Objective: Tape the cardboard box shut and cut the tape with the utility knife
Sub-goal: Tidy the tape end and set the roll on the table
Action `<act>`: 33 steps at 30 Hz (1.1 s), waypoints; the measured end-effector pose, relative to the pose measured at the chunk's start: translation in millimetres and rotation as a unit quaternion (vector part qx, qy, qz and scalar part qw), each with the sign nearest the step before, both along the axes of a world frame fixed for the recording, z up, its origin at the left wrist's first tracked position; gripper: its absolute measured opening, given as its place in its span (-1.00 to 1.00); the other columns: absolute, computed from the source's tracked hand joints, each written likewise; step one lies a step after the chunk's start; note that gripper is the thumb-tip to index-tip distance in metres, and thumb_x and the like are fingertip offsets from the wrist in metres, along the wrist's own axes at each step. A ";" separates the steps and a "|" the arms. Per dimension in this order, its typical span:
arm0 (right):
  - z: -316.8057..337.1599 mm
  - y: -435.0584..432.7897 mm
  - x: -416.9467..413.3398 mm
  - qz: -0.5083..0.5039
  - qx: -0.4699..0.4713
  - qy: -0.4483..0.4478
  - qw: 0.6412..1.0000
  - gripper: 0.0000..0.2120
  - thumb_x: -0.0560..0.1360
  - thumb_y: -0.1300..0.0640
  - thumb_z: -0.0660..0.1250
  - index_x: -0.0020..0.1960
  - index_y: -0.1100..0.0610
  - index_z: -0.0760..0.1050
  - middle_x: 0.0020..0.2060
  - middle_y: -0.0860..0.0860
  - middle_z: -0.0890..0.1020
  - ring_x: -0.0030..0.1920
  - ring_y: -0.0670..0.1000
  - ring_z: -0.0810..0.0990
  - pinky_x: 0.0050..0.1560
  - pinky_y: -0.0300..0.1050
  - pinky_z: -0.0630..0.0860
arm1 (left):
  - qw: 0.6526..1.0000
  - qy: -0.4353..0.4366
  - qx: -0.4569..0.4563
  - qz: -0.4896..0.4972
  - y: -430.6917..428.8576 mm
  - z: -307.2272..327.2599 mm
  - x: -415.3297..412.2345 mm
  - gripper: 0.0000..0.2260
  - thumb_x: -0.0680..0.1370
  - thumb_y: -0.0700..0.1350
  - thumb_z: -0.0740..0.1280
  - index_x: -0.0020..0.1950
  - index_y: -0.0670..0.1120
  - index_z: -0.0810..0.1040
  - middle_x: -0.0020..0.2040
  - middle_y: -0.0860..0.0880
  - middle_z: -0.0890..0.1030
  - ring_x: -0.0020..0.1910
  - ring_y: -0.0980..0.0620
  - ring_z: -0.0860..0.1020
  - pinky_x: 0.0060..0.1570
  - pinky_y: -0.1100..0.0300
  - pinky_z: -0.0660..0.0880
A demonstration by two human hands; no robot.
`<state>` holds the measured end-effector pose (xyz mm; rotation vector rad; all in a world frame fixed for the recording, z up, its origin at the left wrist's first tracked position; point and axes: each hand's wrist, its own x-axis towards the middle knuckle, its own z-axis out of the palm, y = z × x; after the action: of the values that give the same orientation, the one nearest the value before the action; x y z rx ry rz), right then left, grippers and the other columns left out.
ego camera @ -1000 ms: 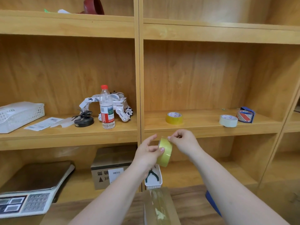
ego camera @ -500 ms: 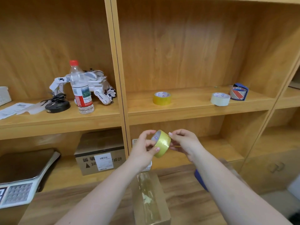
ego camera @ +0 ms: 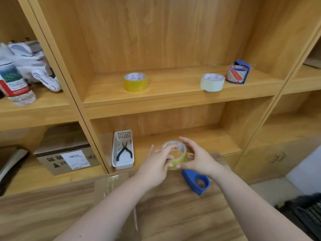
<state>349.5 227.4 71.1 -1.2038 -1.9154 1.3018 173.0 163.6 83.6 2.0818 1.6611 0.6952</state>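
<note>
Both hands are up on one yellow tape roll (ego camera: 177,156): left hand (ego camera: 157,164) gripping its left side, right hand (ego camera: 198,160) wrapped round the right. Just below the roll there's a blue tape dispenser (ego camera: 196,182) lying on the wooden table (ego camera: 182,214), and the cardboard box (ego camera: 112,186) sits lower-left of it under the left forearm. Left of the roll, a white basket (ego camera: 122,150) holds pliers (ego camera: 124,151). Up above, another yellow roll (ego camera: 135,82) sits on the shelf (ego camera: 173,94).

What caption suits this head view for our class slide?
Both hands, left hand and right hand, hold a yellow tape roll above the cardboard box.
</note>
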 end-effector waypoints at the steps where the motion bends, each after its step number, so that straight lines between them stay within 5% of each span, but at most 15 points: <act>1: -8.8 4.9 11.1 -0.011 0.004 -0.003 1.000 -0.09 0.19 0.22 0.61 0.43 0.00 0.24 0.23 -0.09 0.48 0.25 -0.10 0.46 0.20 -0.15 0.46 | 1.000 -0.002 -0.003 -0.003 6.6 -7.7 10.3 -0.47 0.52 -0.25 0.30 0.42 0.11 0.29 0.09 0.05 0.61 0.26 0.03 0.42 0.49 0.03 0.00; 4: -34.5 15.2 39.8 -0.036 0.000 -0.013 0.999 -0.07 0.16 0.18 0.62 0.42 0.03 0.25 0.21 -0.12 0.48 0.26 -0.10 0.46 0.26 -0.09 0.45 | 1.000 -0.023 -0.006 0.002 23.1 -32.5 32.8 -0.43 0.48 -0.15 0.40 0.43 0.11 0.28 0.34 0.03 0.43 0.38 0.01 0.28 0.40 0.18 0.15; 7: -61.3 22.5 69.2 -0.048 -0.021 -0.006 0.999 -0.08 0.13 0.18 0.64 0.39 -0.01 0.29 0.22 -0.18 0.47 0.28 -0.13 0.44 0.27 -0.06 0.45 | 0.995 -0.058 -0.077 0.034 41.2 -60.7 53.7 -0.26 0.39 0.00 0.50 0.48 0.11 0.22 0.50 -0.04 0.24 0.51 -0.01 0.15 0.48 0.08 0.13; 12: -105.5 29.2 116.2 -0.070 -0.061 0.018 0.996 -0.14 0.14 0.29 0.61 0.32 -0.06 0.32 0.21 -0.18 0.49 0.23 -0.21 0.47 0.22 -0.14 0.48 | 0.968 -0.117 -0.212 0.065 64.4 -99.1 96.9 -0.07 0.27 0.01 0.60 0.53 -0.03 0.18 0.49 -0.05 0.32 0.46 -0.01 0.30 0.40 0.02 0.32; 15: -130.1 35.9 138.8 -0.084 -0.072 0.025 0.994 -0.14 0.13 0.30 0.62 0.32 -0.01 0.32 0.23 -0.09 0.51 0.23 -0.16 0.50 0.16 -0.23 0.48 | 0.960 -0.119 -0.243 0.063 79.9 -118.1 121.8 -0.09 0.27 -0.08 0.61 0.51 -0.05 0.22 0.43 0.00 0.41 0.42 0.03 0.36 0.33 0.21 0.33; 20: -155.4 46.6 164.7 -0.125 -0.032 -0.064 0.990 -0.17 0.20 0.14 0.59 0.29 -0.24 0.21 0.26 -0.21 0.40 0.28 -0.13 0.37 0.25 -0.17 0.36 | 0.958 -0.081 -0.273 0.037 115.3 -143.9 160.0 -0.09 0.26 -0.11 0.61 0.51 0.00 0.23 0.41 0.00 0.42 0.41 -0.02 0.37 0.26 0.21 0.36; 26: -194.6 68.8 176.8 -0.235 -0.059 -0.122 0.963 -0.11 0.18 0.09 0.59 0.39 -0.02 0.21 0.26 -0.01 0.41 0.28 0.03 0.36 0.25 -0.01 0.40 | 0.946 -0.037 -0.322 -0.006 164.5 -179.9 206.8 -0.07 0.33 -0.13 0.56 0.55 0.03 0.08 0.46 -0.03 0.36 0.37 -0.06 0.40 0.16 0.21 0.37; 33: -231.1 91.1 175.1 -0.266 -0.072 -0.192 0.942 -0.15 0.26 0.16 0.48 0.44 0.05 0.14 0.32 0.11 0.35 0.33 0.18 0.31 0.31 0.13 0.35 | 0.940 0.053 -0.337 -0.002 197.1 -228.0 224.4 -0.08 0.38 -0.09 0.50 0.57 0.01 -0.01 0.57 -0.07 0.12 0.50 -0.08 0.23 0.37 0.12 0.29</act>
<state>524.6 318.5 -159.9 -2.0002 -1.5720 0.9717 397.4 360.7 -144.4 1.6363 1.6407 -0.0169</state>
